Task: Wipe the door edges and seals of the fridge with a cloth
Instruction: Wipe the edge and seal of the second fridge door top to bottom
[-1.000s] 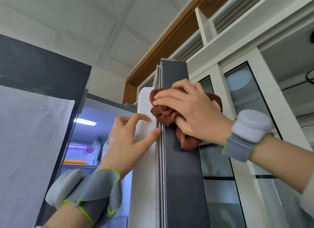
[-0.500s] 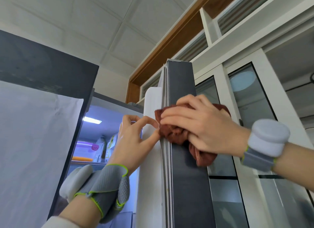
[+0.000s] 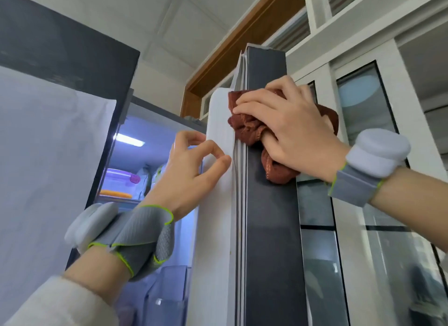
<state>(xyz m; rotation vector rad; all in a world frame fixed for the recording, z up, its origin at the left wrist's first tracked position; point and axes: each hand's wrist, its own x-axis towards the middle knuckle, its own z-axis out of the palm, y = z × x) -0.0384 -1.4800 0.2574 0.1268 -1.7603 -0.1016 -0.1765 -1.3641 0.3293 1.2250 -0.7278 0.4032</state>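
Presently the open fridge door [image 3: 266,204] stands edge-on to the camera, its dark outer edge and the pale ribbed seal [image 3: 238,204] running as one long vertical strip from the top corner down out of view. The right hand [image 3: 286,129] grips a bunched reddish-brown cloth [image 3: 247,129] and presses it flat against the upper part of that strip, fingers reaching left across the seal, part of the cloth hanging below the palm. The uncleaned run appears to lie straight below the cloth, along the door's long axis, so the right hand is the one placed to follow it.

The left hand [image 3: 191,170] holds nothing; its fingers are curled, with the thumb tip braced on the white inner panel [image 3: 213,228] just left of the seal and lower than the cloth. In my judgement that thumb sits close beside the path of a downward stroke and could obstruct it.

Behind the left hand the lit fridge interior [image 3: 135,170] shows containers. Right of the door stands a glass-fronted cabinet [image 3: 363,155], close to the door's outer face.
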